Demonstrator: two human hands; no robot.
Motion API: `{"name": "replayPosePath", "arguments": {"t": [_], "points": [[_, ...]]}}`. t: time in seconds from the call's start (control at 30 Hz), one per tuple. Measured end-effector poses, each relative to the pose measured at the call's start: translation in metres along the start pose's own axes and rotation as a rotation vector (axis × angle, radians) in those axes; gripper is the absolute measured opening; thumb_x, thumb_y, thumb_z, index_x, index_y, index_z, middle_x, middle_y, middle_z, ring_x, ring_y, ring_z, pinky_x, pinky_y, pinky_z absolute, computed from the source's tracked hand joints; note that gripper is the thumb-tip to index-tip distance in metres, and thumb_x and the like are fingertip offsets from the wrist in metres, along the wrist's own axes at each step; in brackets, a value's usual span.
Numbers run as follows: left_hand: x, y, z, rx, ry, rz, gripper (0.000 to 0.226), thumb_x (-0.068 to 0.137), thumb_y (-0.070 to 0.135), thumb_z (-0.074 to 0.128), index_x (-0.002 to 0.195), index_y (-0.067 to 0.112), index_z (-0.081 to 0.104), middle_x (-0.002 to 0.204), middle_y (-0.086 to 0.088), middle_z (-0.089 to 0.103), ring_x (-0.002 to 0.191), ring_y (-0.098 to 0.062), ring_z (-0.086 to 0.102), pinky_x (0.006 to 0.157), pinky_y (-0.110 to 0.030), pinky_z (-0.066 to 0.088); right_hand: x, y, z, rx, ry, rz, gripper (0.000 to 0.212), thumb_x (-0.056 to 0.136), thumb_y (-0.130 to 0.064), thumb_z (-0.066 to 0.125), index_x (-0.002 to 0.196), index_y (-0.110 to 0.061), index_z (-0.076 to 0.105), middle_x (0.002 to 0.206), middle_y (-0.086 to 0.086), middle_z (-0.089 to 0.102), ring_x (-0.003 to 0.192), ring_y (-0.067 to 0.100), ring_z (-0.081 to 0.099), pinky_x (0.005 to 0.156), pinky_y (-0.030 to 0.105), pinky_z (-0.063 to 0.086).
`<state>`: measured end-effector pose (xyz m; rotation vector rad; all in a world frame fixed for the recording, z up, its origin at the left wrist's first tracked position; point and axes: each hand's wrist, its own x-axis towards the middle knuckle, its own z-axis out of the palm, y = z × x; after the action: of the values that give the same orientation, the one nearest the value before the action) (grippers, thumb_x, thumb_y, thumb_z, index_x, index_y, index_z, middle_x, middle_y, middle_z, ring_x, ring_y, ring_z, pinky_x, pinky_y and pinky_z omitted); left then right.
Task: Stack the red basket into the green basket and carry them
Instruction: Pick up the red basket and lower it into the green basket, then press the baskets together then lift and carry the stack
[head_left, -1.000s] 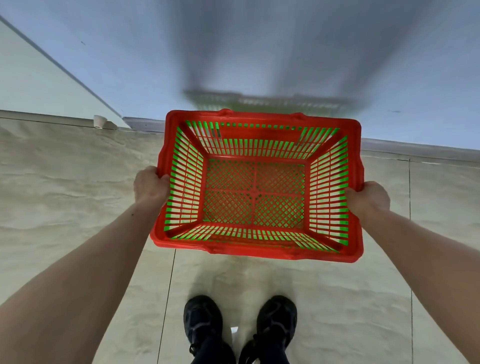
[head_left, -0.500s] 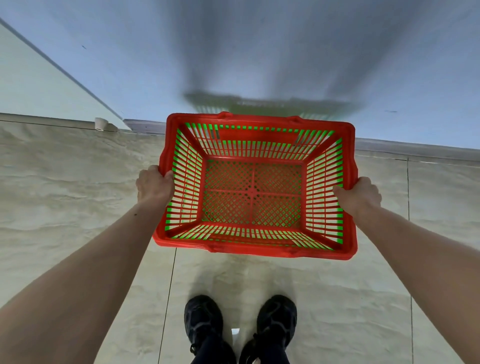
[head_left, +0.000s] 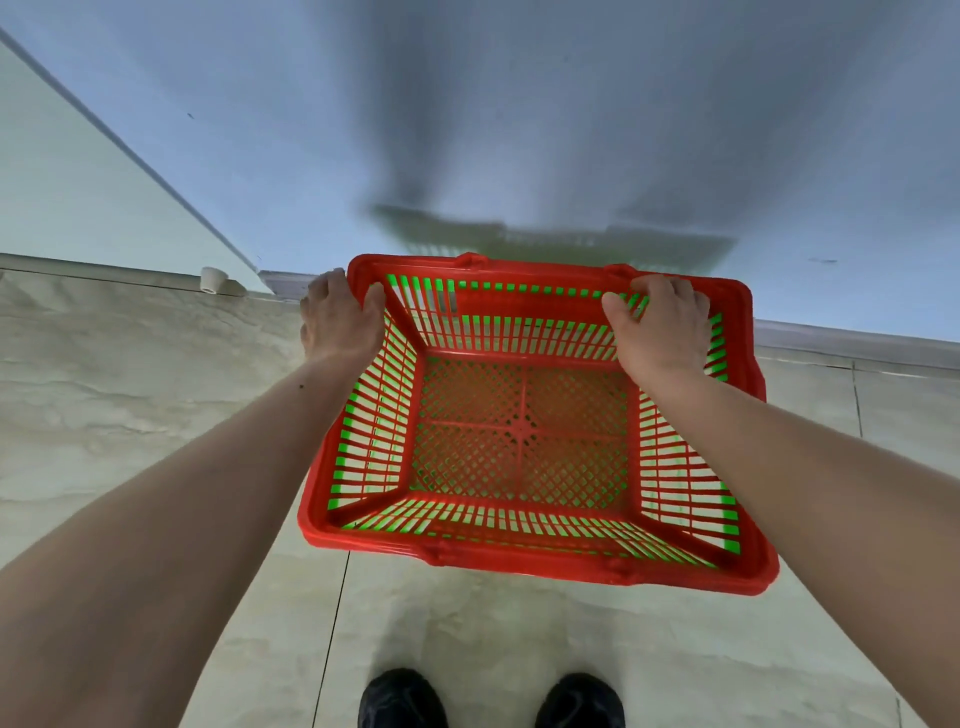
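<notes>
Holding: I am gripping the red basket (head_left: 524, 431) with both hands at its far corners, the green basket (head_left: 363, 452) nested under it and showing through the slats.
Left hand: my left hand (head_left: 340, 317) is clenching the far left corner of the rim, thumb inside, fingers wrapped outside.
Right hand: my right hand (head_left: 660, 325) is closing over the far right part of the rim, thumb hooked inside the wall.
Where it is: the stack is hanging in the air between my hands and my body, above the floor (head_left: 130, 395), near edge tipping a little lower.
Handling: I am judging it light, stiff plastic, slightly flexy at the slats; the solid rim is the place to hold, not the thin ribs.
Around: my shoes (head_left: 402, 699) are standing below the near edge; a wall (head_left: 519, 130) is rising just beyond my knuckles, with a small white stopper (head_left: 212, 279) at its base off my left hand.
In the way: only that wall ahead, I am guessing.
</notes>
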<state>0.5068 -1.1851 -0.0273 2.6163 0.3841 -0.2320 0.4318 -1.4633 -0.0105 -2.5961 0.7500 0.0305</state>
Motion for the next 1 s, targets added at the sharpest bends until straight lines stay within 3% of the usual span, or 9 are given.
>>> {"name": "replayPosePath", "arguments": {"t": [0.2,0.3,0.37,0.47,0.6,0.7,1.0], "points": [[0.036,0.011,0.01,0.076,0.015,0.152,0.056,0.096,0.046,0.034,0.139,0.011,0.042,0.145,-0.013,0.044,0.136,-0.032,0.035,0.106,-0.049,0.032,0.028,-0.022,0.032,-0.071,0.07,-0.227,0.055,0.09,-0.056,0.045,0.123,-0.014,0.058,0.131,0.009,0.055,0.127,0.031,0.043,0.107,0.044,0.031],[0.056,0.011,0.011,0.047,-0.012,0.182,0.057,0.094,0.052,0.033,0.133,0.015,0.052,0.133,-0.012,0.057,0.126,-0.032,0.049,0.096,-0.044,0.039,0.043,-0.03,0.039,-0.127,0.092,-0.314,0.058,0.091,-0.06,0.038,0.118,-0.015,0.062,0.125,0.008,0.061,0.122,0.029,0.05,0.106,0.043,0.031],[0.064,0.01,0.01,0.04,-0.054,0.21,0.056,0.093,0.056,0.032,0.118,0.016,0.062,0.118,-0.009,0.066,0.111,-0.032,0.059,0.087,-0.039,0.044,0.051,-0.033,0.044,-0.154,0.069,-0.33,0.06,0.091,-0.063,0.032,0.096,-0.016,0.068,0.099,0.006,0.068,0.105,0.029,0.06,0.103,0.042,0.034],[0.07,0.009,0.007,-0.006,-0.149,0.247,0.056,0.092,0.059,0.038,0.107,0.014,0.066,0.101,-0.004,0.069,0.095,-0.027,0.065,0.09,-0.04,0.05,0.059,-0.038,0.054,-0.167,0.014,-0.334,0.064,0.091,-0.066,0.025,0.07,-0.016,0.06,0.066,0.0,0.058,0.074,0.024,0.058,0.099,0.042,0.034],[0.078,0.005,0.002,-0.192,-0.325,0.226,0.05,0.091,0.056,0.048,0.108,0.013,0.067,0.09,0.0,0.072,0.088,-0.025,0.07,0.084,-0.038,0.052,0.069,-0.041,0.06,-0.2,-0.036,-0.33,0.067,0.09,-0.069,0.023,0.07,-0.016,0.058,0.069,0.001,0.06,0.073,0.022,0.055,0.097,0.045,0.035],[0.083,0.002,0.002,-0.244,-0.442,0.221,0.051,0.091,0.053,0.049,0.117,0.013,0.064,0.1,-0.004,0.073,0.093,-0.027,0.071,0.094,-0.046,0.051,0.076,-0.039,0.062,-0.201,-0.055,-0.337,0.068,0.089,-0.069,0.025,0.077,-0.015,0.065,0.074,0.001,0.064,0.079,0.023,0.06,0.098,0.046,0.033],[0.093,-0.005,0.009,-0.315,-0.479,0.243,0.046,0.089,0.052,0.053,0.108,0.013,0.067,0.096,-0.006,0.076,0.083,-0.026,0.075,0.082,-0.041,0.058,0.077,-0.034,0.074,-0.194,0.049,-0.393,0.059,0.088,-0.069,0.033,0.057,-0.022,0.052,0.062,-0.002,0.058,0.067,0.019,0.057,0.096,0.044,0.034]]}}
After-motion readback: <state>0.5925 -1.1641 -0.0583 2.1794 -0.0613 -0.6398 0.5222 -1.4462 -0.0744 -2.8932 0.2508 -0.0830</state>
